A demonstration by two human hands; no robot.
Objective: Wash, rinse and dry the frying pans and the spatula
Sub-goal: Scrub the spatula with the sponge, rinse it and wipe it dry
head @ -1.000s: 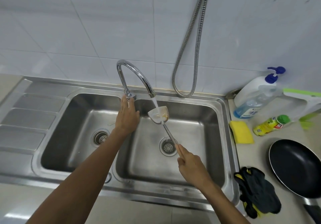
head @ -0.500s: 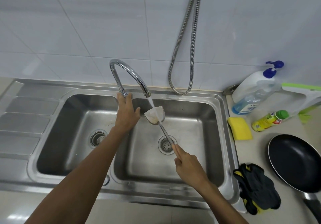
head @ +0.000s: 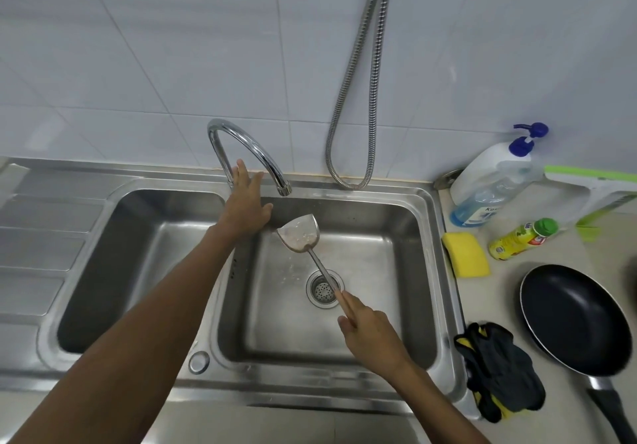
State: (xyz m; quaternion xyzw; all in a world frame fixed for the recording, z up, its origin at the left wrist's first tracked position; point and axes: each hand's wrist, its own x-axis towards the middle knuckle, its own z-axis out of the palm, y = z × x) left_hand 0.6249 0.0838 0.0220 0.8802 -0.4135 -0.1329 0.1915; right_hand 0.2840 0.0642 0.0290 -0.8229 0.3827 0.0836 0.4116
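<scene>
Spatula (head: 299, 233) sits over the right basin of the 2-basin sink (head: 435, 271), blade up and tilted toward the tap (head: 248, 144), its thin handle slanting down across the drain into the right hand (head: 372, 336), which grips the handle's end with fingers laid along it. The left hand (head: 244, 206) is spread, fingers straight, against the foot of the tap, just left of the blade. 1 black frying pan (head: 572, 316) lies on the desk (head: 506, 288), well right of both hands.

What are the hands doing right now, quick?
Left hand: open, fingers straight, beside the tap, holding nothing.
Right hand: holding the spatula by its handle.
</scene>
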